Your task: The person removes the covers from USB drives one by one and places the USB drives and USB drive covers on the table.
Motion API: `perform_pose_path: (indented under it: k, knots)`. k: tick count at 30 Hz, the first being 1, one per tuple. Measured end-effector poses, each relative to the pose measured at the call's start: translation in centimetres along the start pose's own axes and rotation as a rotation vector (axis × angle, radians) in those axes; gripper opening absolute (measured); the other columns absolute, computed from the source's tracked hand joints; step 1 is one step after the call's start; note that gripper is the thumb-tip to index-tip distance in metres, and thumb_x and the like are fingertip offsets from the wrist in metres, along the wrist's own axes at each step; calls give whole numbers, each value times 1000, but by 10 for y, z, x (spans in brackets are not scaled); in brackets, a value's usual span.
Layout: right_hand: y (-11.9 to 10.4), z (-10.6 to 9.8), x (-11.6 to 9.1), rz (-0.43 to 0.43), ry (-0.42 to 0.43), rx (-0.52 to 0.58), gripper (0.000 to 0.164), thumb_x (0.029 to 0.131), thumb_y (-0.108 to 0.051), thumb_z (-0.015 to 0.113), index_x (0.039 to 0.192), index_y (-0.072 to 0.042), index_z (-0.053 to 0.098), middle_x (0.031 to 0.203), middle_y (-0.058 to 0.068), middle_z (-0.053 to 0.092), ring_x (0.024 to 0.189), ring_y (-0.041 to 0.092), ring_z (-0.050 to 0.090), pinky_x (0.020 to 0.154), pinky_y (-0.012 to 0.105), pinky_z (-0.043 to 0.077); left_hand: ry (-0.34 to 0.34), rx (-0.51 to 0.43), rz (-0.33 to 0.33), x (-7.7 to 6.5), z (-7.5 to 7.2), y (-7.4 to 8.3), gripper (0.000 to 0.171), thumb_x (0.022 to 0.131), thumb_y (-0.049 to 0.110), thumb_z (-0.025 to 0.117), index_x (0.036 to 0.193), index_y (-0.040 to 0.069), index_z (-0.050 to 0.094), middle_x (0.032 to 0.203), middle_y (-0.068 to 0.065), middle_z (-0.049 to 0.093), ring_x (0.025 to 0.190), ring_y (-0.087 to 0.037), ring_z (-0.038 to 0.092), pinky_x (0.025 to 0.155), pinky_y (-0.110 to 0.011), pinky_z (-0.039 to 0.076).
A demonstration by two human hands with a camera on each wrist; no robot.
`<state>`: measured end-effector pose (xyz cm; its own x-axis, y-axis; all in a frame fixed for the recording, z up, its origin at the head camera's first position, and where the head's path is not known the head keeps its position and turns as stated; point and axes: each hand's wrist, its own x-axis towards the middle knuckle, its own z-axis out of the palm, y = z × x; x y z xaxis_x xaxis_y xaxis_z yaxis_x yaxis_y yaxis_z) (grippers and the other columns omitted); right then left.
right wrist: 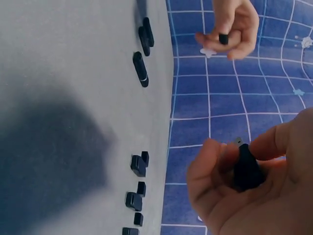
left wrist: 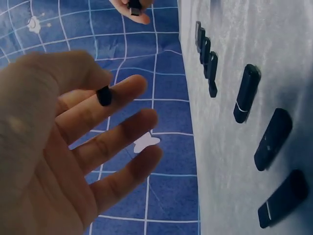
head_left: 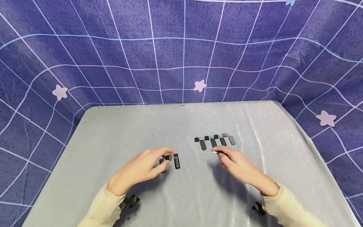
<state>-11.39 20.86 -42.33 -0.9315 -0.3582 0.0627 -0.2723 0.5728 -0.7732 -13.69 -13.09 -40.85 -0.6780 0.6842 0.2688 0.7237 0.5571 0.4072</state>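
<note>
My left hand (head_left: pixel 139 167) pinches a small black cap (left wrist: pixel 103 96) between thumb and index finger, its other fingers spread in the left wrist view. An uncapped black USB stick (right wrist: pixel 247 171) is held in my right hand (head_left: pixel 244 165), its metal connector pointing out past the fingertips. Both hands are raised over the grey cloth. Beside the left fingertips lies a capped black USB stick (head_left: pixel 176 161). Two more black sticks, the nearer one (left wrist: pixel 283 198) and the middle one (left wrist: pixel 274 139), lie below that hand; in the head view it partly hides them.
Farther back on the grey-covered table (head_left: pixel 127 126), a row of uncapped USB sticks runs from a black one (head_left: pixel 202 144) to a grey one (head_left: pixel 231 139). Each has a loose cap (head_left: pixel 196 139) by its connector end. A blue-purple gridded curtain (head_left: pixel 170 53) hangs behind the table.
</note>
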Motion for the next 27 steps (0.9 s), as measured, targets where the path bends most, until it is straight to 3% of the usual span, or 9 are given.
perform_pose_path:
  k: [4,10,16,27]
  knots:
    - [0,6,11,-3,33,-17,27,95,-13,55,121,-17,62,91,-3,66,78,13,60,69,34,53,8,28,28,13,2,-5,22,98,25,58,119,21,62,113,9,66,104,-6,60,87,-35,54]
    - [-1,16,26,32,82,-34,24,87,-18,69,110,-13,66,88,-4,69,73,12,61,66,33,53,58,96,68,35,8,-15,24,96,24,62,120,18,65,112,7,61,101,-7,57,87,-33,54]
    - [-3,27,47,-10,137,-102,21,81,-18,74,101,-10,72,91,0,68,74,8,62,69,32,55,68,144,-33,57,19,-22,19,89,21,70,108,18,69,106,7,64,101,-13,59,83,-38,55]
    - [0,49,84,-4,209,-197,11,80,-15,74,88,-9,70,71,-2,61,62,11,57,59,31,51,1,117,-190,85,41,-36,22,85,19,72,107,15,70,109,2,68,102,-17,62,86,-38,54]
